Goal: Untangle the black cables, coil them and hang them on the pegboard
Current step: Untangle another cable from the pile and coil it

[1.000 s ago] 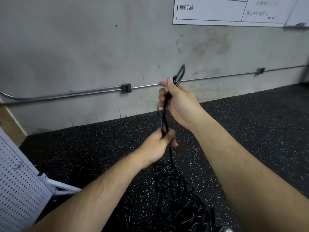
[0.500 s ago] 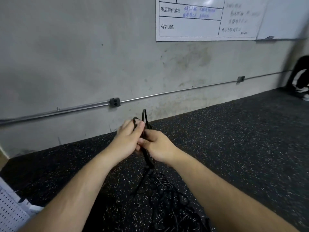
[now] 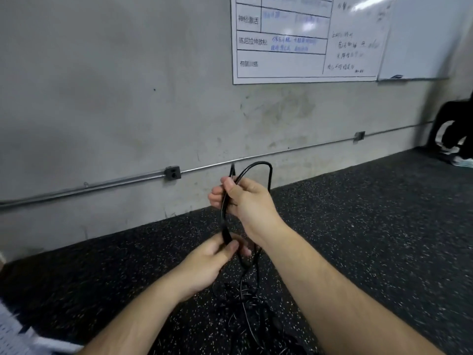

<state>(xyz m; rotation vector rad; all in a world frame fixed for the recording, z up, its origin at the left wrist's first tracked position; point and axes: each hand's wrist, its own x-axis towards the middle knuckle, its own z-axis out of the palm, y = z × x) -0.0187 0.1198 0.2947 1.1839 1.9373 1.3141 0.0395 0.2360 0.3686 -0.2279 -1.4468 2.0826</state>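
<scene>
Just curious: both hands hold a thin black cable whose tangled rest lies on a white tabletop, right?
No: the head view shows left hand and right hand holding the thin black cable, but its tangled rest lies on the dark speckled floor.

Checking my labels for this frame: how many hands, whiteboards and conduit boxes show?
Hands: 2
Whiteboards: 2
Boxes: 2
Total: 6
</scene>
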